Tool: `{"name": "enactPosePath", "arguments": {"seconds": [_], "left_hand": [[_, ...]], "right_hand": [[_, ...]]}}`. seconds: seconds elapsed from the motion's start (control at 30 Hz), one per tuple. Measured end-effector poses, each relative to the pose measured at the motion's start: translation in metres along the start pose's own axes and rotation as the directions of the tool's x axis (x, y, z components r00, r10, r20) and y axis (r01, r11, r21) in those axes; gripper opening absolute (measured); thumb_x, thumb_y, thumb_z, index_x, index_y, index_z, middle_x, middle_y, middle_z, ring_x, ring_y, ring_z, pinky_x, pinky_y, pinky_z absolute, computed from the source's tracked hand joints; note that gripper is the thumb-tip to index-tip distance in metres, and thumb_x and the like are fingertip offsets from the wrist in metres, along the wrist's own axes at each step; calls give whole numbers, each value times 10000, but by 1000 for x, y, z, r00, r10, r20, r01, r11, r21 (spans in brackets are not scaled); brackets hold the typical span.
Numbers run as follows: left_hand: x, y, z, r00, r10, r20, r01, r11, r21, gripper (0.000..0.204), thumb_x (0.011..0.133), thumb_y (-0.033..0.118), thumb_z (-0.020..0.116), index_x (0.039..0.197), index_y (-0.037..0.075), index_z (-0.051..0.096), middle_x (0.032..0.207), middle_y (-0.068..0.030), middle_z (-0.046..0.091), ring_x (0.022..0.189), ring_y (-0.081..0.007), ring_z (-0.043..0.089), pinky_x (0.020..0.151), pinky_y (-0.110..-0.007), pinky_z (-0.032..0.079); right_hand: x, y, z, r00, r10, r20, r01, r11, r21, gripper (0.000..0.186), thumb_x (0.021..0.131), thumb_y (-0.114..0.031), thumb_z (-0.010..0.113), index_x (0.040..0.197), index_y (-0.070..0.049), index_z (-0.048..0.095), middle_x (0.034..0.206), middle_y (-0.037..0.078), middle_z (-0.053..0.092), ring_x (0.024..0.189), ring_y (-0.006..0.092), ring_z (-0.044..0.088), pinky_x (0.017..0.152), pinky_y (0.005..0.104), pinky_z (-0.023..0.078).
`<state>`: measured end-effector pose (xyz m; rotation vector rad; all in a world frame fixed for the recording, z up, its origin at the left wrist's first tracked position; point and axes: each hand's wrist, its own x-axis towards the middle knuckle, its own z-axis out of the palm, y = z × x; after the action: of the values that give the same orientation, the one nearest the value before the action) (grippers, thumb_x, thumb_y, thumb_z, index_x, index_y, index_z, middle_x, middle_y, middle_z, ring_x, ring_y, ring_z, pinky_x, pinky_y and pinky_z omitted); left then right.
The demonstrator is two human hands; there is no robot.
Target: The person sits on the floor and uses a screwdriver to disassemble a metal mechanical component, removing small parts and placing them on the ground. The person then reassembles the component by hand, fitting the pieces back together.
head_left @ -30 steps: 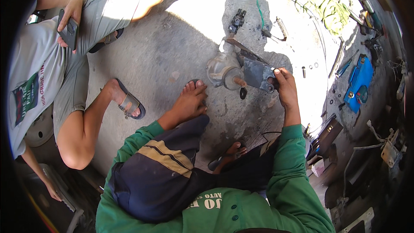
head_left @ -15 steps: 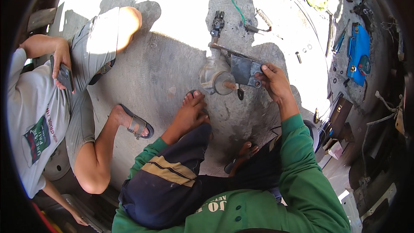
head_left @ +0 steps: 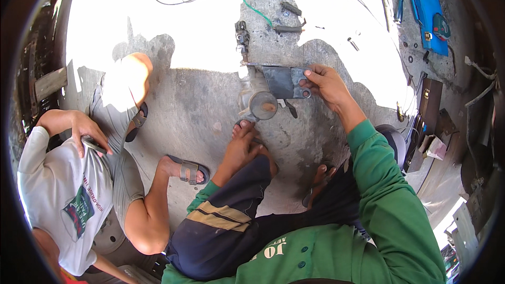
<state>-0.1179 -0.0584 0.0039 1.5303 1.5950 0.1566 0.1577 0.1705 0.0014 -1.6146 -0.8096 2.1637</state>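
Note:
On the concrete floor before me lies a cast metal gear housing [head_left: 246, 98] with a round cover. A dark universal joint [head_left: 242, 38] sticks out at its far end. From the housing's right side reaches a flat grey metal bracket [head_left: 281, 82] with holes near its outer edge. My right hand [head_left: 327, 87] pinches that outer edge between thumb and fingers. My left hand [head_left: 243, 152] lies over my left foot [head_left: 244, 128], its fingers partly visible and holding no part. The toes of that foot are against the housing's near side.
A co-worker [head_left: 79, 189] sits at the left, a phone [head_left: 93, 144] in hand, one sandalled foot [head_left: 190, 170] near mine. Dark cylindrical pieces [head_left: 288, 29] and a green wire [head_left: 255, 8] lie beyond the housing. At far right are a blue case [head_left: 428, 13] and a brown box [head_left: 431, 102].
The view has shifted, so most things sit elsewhere in the picture. My right hand keeps its pinch on the bracket, and my left stays over my foot. The co-worker's phone has tilted.

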Motion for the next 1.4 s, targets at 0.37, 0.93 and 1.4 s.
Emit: {"name": "enactPosePath", "arguments": {"seconds": [0.37, 0.93, 1.4], "left_hand": [[0, 10, -6, 997, -51, 52, 49, 998, 25, 522, 847, 183, 793, 1322, 50, 624, 1555, -239, 466, 1421, -443, 464, 1176, -475, 391], [10, 55, -21, 946, -93, 311, 16, 970, 242, 522, 885, 271, 742, 1332, 33, 614, 1255, -251, 678, 1178, -455, 630, 993, -470, 517], [59, 261, -288, 996, 21, 87, -75, 737, 672, 514, 935, 356, 755, 1299, 0, 680, 1114, -230, 754, 880, -274, 759, 802, -370, 605]], "right_hand": [[5, 11, 5, 998, -6, -63, 7, 1000, 19, 285, 1039, -228, 622, 1187, 8, 679, 938, 79, 732, 830, 135, 664, 656, 292, 500], [23, 24, -8, 992, -27, 125, 13, 994, 110, 301, 1041, -237, 615, 1212, 9, 652, 897, 89, 722, 681, 166, 668, 555, 323, 503], [13, 28, 7, 985, -140, -105, 153, 979, 134, 231, 989, -196, 639, 1115, -6, 679, 808, 44, 697, 581, 124, 556, 510, 323, 395]]}}
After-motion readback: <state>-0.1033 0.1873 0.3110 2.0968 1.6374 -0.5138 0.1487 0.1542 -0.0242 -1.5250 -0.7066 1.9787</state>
